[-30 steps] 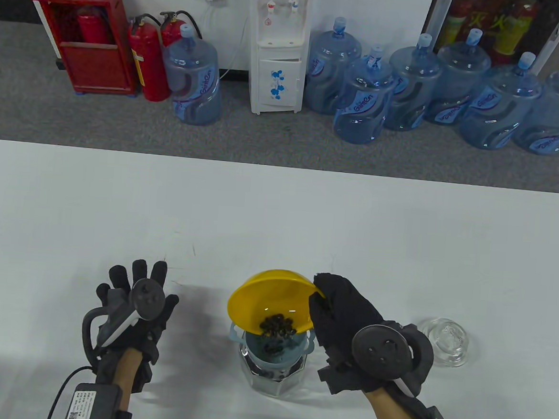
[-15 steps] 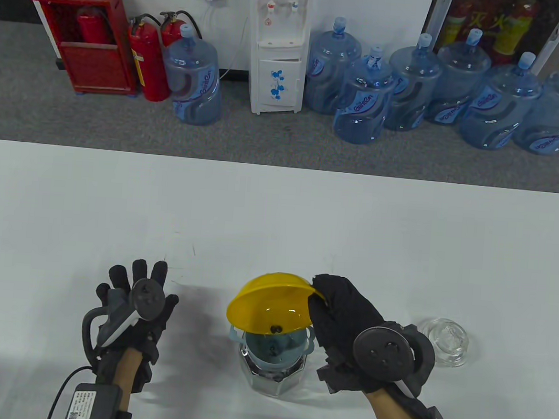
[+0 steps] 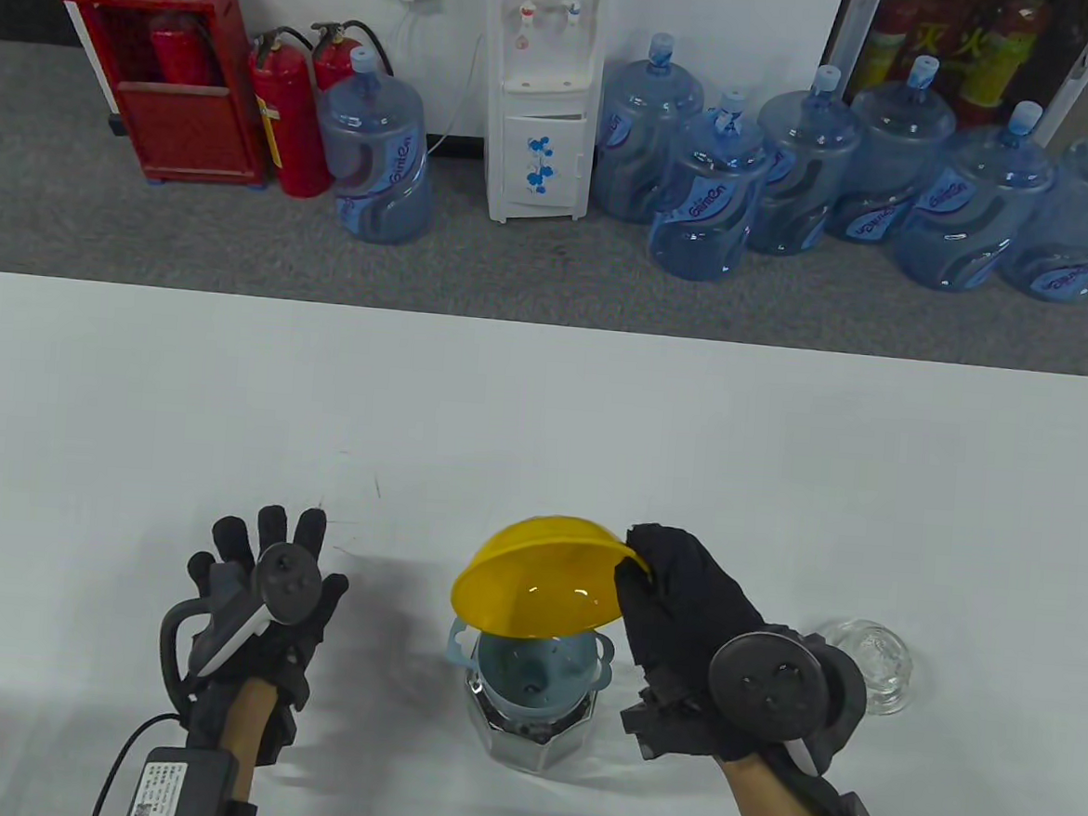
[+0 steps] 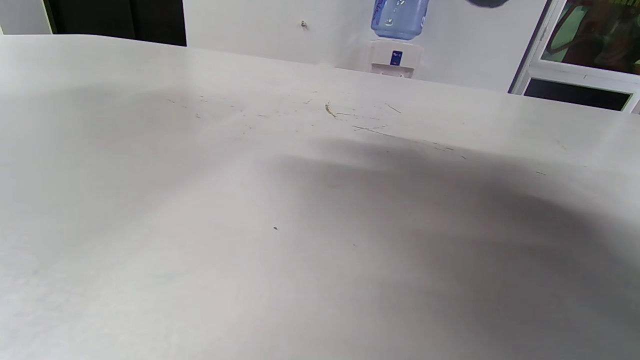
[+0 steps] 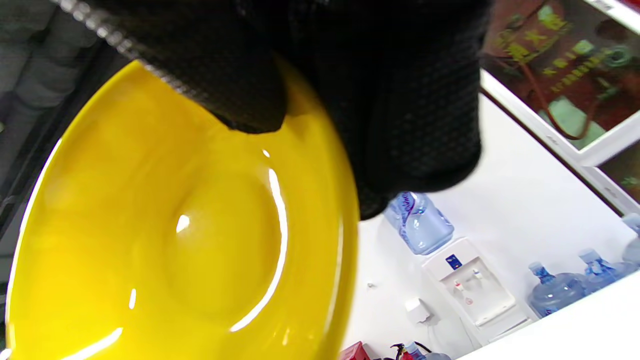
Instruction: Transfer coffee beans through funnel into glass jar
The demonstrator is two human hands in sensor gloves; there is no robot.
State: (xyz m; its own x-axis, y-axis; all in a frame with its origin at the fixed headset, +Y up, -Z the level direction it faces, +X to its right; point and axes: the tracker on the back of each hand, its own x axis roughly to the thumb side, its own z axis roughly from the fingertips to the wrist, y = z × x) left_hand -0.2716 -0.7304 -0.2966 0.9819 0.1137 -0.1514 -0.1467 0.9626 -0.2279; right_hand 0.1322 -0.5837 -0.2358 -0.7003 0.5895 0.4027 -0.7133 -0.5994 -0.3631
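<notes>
My right hand (image 3: pixel 669 612) grips the rim of a yellow bowl (image 3: pixel 536 589) and holds it steeply tipped over a light-blue funnel (image 3: pixel 530 673). The funnel sits in the mouth of a faceted glass jar (image 3: pixel 530 738). No beans show in the bowl; a few dark beans lie in the funnel's neck and in the jar. In the right wrist view the bowl's inside (image 5: pixel 175 240) is bare, with my gloved fingers (image 5: pixel 380 100) on its rim. My left hand (image 3: pixel 257 584) lies flat and spread on the table, left of the jar, holding nothing.
The glass jar lid (image 3: pixel 871 659) lies on the white table (image 3: pixel 543 427) just right of my right hand. The left wrist view shows only bare tabletop (image 4: pixel 250 200). Water bottles and fire extinguishers stand on the floor beyond the table's far edge.
The bowl has tipped further and its pile of beans has slid out into the funnel and jar. My right hand shifted slightly right. The left hand has not moved.
</notes>
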